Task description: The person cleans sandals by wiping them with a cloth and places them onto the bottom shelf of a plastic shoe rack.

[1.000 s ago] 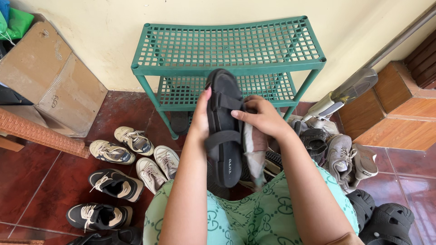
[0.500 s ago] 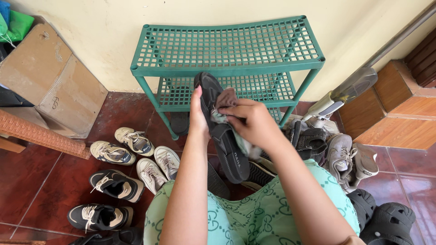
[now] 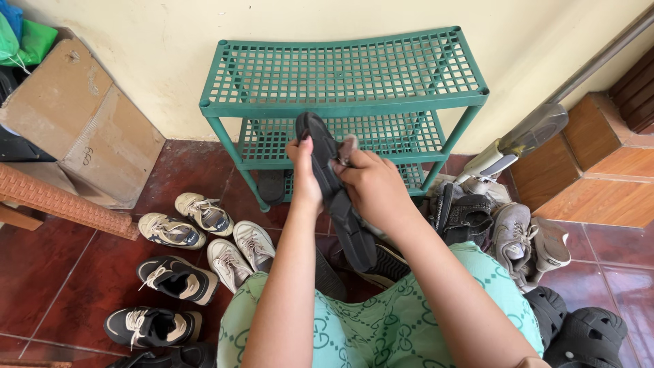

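A black sandal (image 3: 335, 194) is held up edge-on in front of the green plastic shoe rack (image 3: 344, 75). My left hand (image 3: 304, 174) grips the sandal's left side near its top end. My right hand (image 3: 371, 184) presses a small pale cloth (image 3: 345, 148) against the sandal's other side; only a corner of the cloth shows above my fingers. Another black sandal (image 3: 270, 184) lies on the floor under the rack.
Several beige and black sneakers (image 3: 204, 235) lie on the red tile floor to the left. Grey shoes and black sandals (image 3: 518, 238) are piled on the right. A cardboard box (image 3: 75, 123) stands at the left wall, a wooden step (image 3: 593, 163) at the right.
The sandal has turned from showing its straps to edge-on. My right hand slid the cloth up along it toward the top end.
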